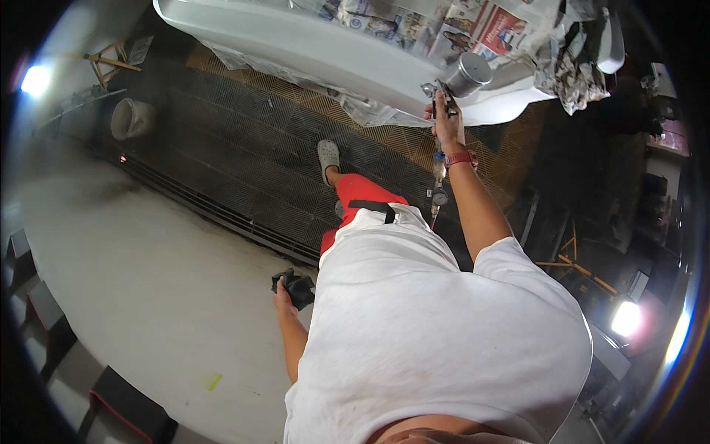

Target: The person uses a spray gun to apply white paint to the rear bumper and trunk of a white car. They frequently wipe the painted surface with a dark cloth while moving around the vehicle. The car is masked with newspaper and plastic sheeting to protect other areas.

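Note:
My right hand point(447, 127) is closed around the handle of a spray gun point(435, 90), which has a silver metal cup point(471, 72). Below the grip hang a clear filter and a round gauge point(439, 198). The gun is at the near edge of a long, glossy white curved panel point(288, 55), part of it masked with newspaper point(444, 29) and clear plastic film point(370, 115). Whether the gun touches the panel I cannot tell. Low at my left side, my left hand point(282, 297) grips a crumpled black cloth point(299, 289).
Dark grating floor point(229, 140) with yellowish strips runs under the panel. A pale bucket point(132, 119) stands at the far left, near a yellow stand point(111, 63). Another yellow stand point(580, 268) and a bright lamp point(626, 318) are at the right. A pale wall point(148, 274) lies left.

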### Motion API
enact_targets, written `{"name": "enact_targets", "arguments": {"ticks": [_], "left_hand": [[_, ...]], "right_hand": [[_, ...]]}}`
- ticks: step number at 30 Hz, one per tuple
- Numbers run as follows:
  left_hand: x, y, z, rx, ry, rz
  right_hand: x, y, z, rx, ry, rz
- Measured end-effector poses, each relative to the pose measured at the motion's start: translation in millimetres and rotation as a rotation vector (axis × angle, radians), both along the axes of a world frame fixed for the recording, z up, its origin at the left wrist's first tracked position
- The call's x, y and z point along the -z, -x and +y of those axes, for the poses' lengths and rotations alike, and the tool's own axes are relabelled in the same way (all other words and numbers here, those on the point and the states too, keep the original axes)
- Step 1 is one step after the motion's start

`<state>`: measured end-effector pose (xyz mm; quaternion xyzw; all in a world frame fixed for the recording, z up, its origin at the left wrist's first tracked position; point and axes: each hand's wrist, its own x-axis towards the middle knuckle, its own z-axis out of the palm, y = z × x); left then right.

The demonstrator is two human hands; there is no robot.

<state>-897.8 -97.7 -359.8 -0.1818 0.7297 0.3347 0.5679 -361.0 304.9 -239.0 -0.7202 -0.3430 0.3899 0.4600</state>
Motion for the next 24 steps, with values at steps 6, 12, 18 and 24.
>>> {"name": "enact_targets", "arguments": {"ticks": [6,12,18,24], "left_hand": [[2.6,52.4,19.5,0.439,0.021,0.321],[23.1,107.8,99.3,0.12,0.003,0.163],[-51.1,132.9,329.8,0.119,-0.455,0.016],[-102.8,70.8,612.7,0.761,-0.648,0.652]], "right_hand": [[-7.3,73.9,66.7,-0.06,-0.026,-0.023],[-23.5,157.2,138.3,-0.14,-0.037,0.1],[-25.9,202.5,157.8,-0.231,-0.065,0.119],[-48.8,246.0,149.6,-0.117,-0.002,0.096]]}}
